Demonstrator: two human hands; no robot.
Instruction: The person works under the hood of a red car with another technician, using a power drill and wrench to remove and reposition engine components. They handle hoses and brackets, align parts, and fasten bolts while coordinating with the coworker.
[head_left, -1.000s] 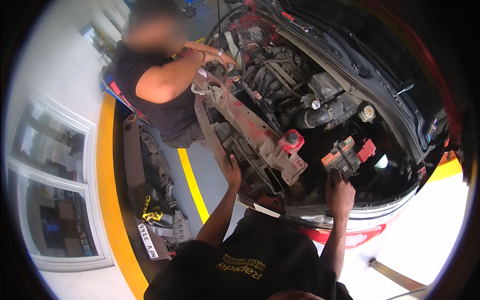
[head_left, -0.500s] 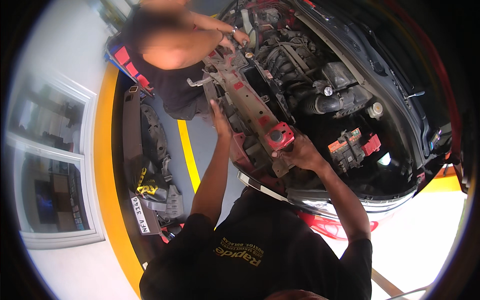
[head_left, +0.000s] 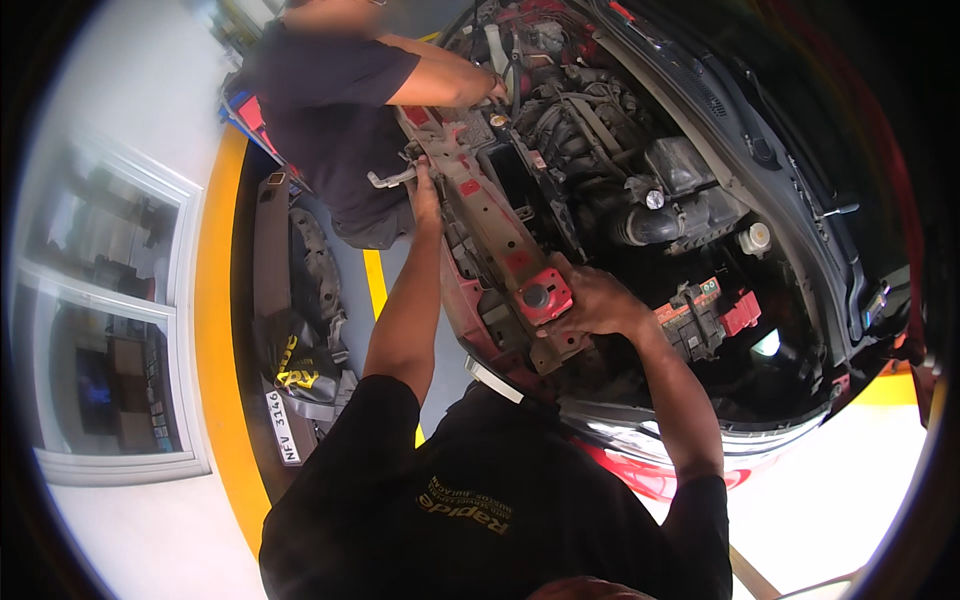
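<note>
A dusty, partly red radiator support panel [head_left: 487, 215] lies along the front of a car's open engine bay. My right hand [head_left: 598, 300] grips its near end, beside a red corner with a round black rubber mount [head_left: 536, 297]. Farther along, my left hand [head_left: 427, 190] holds the panel's left edge, close to a pale metal bracket [head_left: 390, 179]; its fingertips are partly hidden. Across from me a co-worker in a dark shirt [head_left: 325, 130] bends over the panel's far end, one hand [head_left: 497, 90] reaching into the bay.
The engine [head_left: 580, 120], an air intake hose [head_left: 650, 225] and a battery [head_left: 692, 320] sit right of the panel. A removed bumper [head_left: 275, 250] with a black cloth cover [head_left: 300, 360] lies on the floor at left, by the yellow-edged wall [head_left: 215, 300]. A headlight [head_left: 640, 428] is near my right elbow.
The panel's near end has shifted slightly left and nearer, with my right hand on it. My left hand has moved farther along the edge to the bracket. The co-worker has leaned farther back.
</note>
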